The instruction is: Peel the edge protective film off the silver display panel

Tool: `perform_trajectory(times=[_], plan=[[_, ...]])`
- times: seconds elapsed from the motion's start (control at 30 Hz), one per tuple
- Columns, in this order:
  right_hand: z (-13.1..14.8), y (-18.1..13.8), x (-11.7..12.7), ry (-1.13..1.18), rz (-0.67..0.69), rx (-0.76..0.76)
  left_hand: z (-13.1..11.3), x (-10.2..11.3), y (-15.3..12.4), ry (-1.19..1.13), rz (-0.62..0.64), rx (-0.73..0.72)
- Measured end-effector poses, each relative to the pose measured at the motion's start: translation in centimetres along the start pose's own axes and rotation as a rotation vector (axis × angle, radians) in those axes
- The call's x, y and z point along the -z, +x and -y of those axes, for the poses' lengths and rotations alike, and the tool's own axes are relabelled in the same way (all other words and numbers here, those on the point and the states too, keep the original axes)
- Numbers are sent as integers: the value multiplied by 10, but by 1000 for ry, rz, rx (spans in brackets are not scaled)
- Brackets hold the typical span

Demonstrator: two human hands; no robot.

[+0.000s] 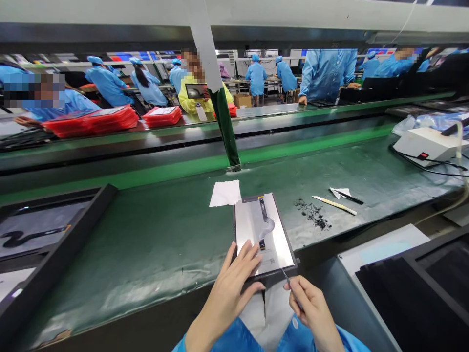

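A flat silver display panel (264, 230) with a dark frame and a flex ribbon cable (264, 224) lies on the green bench mat, its near edge over the bench front. My left hand (234, 283) rests with fingers spread flat on the panel's near left corner. My right hand (309, 305) is closed in a pinch round a thin metal tool (287, 279), whose tip touches the panel's near right edge.
A white cloth (225, 193) lies behind the panel. Black scraps (315, 215), a pale stick (334, 205) and a black pen (350, 197) lie to the right. A white box with cables (425, 144) is at far right. Black trays flank me (54, 244). Workers in blue stand beyond the conveyor.
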State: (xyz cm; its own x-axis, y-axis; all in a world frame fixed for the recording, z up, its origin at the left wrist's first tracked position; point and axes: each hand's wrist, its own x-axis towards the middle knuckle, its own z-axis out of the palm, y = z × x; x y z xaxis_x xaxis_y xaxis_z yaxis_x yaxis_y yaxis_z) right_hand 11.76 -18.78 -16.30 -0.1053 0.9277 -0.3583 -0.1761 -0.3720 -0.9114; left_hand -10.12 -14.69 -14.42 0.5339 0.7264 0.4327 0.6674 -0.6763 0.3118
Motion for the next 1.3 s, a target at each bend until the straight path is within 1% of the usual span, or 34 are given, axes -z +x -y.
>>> perform_trajectory(times=[0.1, 0.27, 0.6, 0.9, 1.07, 1.3], plan=[[-4, -1, 0, 25, -28, -27, 1, -2, -6, 38, -13, -9], [-10, 0, -2, 104, -39, -74, 4, -6, -7, 38, -34, -26], [-6, -2, 0, 216, -71, -119, 5, -8, -7, 33, -65, -38], [4, -6, 3, 229, -123, -102, 5, -7, -7, 19, -54, -30], [10, -9, 2, 252, -184, -88, 5, -8, -9, 27, -51, -27], [15, -10, 6, 248, -200, -76, 4, -7, -8, 39, -56, -23]])
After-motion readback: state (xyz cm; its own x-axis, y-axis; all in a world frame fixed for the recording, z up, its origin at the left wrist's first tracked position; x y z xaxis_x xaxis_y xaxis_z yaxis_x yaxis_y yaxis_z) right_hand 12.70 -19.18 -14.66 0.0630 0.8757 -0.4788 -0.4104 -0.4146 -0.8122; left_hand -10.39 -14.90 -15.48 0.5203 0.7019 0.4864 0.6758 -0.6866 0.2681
